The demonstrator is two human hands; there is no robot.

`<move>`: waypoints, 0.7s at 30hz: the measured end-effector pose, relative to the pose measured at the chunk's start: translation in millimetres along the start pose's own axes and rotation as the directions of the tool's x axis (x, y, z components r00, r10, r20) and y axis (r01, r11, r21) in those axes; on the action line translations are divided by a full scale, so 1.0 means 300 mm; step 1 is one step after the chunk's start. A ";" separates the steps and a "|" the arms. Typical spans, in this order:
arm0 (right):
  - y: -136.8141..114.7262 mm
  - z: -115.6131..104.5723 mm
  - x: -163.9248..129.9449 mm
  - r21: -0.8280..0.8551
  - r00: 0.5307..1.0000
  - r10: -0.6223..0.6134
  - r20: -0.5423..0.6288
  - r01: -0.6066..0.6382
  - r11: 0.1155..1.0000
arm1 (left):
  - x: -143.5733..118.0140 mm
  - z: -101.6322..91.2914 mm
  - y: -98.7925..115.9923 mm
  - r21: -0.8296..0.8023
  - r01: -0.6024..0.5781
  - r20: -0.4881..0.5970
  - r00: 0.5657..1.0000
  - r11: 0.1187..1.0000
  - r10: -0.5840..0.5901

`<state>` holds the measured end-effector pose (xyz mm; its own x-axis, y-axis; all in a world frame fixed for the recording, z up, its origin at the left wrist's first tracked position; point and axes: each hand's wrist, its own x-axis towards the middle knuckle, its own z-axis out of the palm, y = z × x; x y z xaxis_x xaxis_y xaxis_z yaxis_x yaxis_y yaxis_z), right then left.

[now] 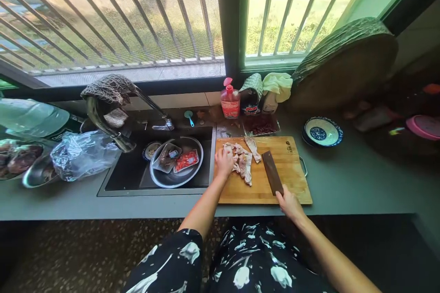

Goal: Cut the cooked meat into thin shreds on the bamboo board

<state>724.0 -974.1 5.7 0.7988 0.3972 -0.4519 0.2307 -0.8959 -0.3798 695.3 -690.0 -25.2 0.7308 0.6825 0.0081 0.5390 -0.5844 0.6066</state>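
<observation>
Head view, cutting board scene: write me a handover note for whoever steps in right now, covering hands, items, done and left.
Left hand: pressing down on the pale raw meat strips on the rectangular wooden cutting board.
Right hand: gripping the handle of the dark broad-bladed cleaver, blade lying on the board, right of the meat, apart from it.
Done: meat laid out; one strip sits separate near the far edge.
Left: the main pile looks uncut.

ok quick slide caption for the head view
Left hand steadies raw meat on a wooden board; right hand grips a cleaver.
</observation>
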 end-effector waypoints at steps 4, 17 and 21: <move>-0.028 0.006 -0.052 0.176 0.999 -0.016 -0.029 0.021 0.984 | -0.042 0.018 0.054 0.155 0.033 0.078 0.996 0.987 -0.045; 0.140 -0.019 -0.068 0.383 0.998 0.033 0.049 -0.050 0.923 | -0.097 0.033 0.175 -0.785 0.565 0.574 0.817 0.254 -0.046; 0.262 -0.100 -0.014 0.368 0.999 -0.006 0.038 -0.008 0.930 | -0.136 0.111 0.293 -0.720 0.677 0.678 0.733 0.151 -0.054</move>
<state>755.4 -1052.2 2.0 0.7760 0.4096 -0.4796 0.0033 -0.7631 -0.6463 726.8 -783.8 1.3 0.7905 0.2345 -0.5658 0.2747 0.6900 0.6697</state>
